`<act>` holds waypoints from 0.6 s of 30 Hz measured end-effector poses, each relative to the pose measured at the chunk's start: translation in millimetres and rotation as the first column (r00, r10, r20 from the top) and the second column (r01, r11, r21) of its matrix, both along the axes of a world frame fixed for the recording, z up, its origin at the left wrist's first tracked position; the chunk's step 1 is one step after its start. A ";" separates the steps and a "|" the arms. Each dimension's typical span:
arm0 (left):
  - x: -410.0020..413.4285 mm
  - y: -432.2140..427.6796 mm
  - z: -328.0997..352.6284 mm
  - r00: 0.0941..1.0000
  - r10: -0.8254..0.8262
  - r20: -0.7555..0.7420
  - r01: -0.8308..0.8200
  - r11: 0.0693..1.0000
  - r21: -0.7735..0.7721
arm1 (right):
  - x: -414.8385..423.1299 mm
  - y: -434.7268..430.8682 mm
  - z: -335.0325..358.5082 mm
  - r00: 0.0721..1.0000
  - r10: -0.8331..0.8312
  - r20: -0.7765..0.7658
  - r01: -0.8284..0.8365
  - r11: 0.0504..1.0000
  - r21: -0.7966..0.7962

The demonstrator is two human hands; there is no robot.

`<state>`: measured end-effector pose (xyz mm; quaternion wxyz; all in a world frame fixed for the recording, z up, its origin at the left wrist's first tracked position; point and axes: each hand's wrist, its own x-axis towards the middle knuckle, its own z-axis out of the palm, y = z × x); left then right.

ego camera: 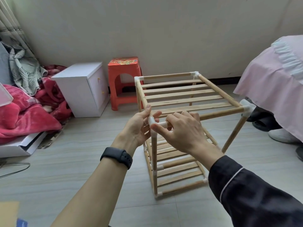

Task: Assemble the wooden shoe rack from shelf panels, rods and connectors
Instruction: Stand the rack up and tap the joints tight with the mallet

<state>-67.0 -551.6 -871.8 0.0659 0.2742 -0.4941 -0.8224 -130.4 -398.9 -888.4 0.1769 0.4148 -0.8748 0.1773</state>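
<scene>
The wooden shoe rack [183,99] stands upright on the floor in the middle of the view, with a slatted top shelf and lower slatted shelves [178,171]. White plastic connectors join the rods at the corners. My left hand [139,126] holds the near-left top corner connector [153,121], thumb on the side rod. My right hand [183,131] grips the front top rod [219,113] right beside that connector, with my fingers curled over it. The upright rod [154,161] runs down from this corner.
A white cabinet [82,87] and an orange plastic stool [124,81] stand by the wall behind the rack. Red blankets and clothes [24,112] pile up at the left. A pink-covered bed [275,82] is at the right, with another person's shoes [283,135] below it.
</scene>
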 end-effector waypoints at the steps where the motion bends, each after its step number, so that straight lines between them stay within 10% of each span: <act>1: 1.1 -0.7 -0.5 1.000 -0.013 0.008 0.013 1.000 -0.025 | -0.5 -0.4 -0.2 1.000 -0.003 0.001 0.003 1.000 0.000; 12: 4.8 -6.2 -5.9 0.999 0.040 0.031 -0.031 0.968 -0.249 | -12.2 10.7 -2.2 0.990 0.119 0.079 -0.117 0.993 -0.036; 18: -4.1 22.2 -3.3 0.980 0.180 -0.086 -0.199 0.848 -0.492 | -42.9 52.2 -6.0 0.993 -0.105 0.049 0.104 0.994 0.024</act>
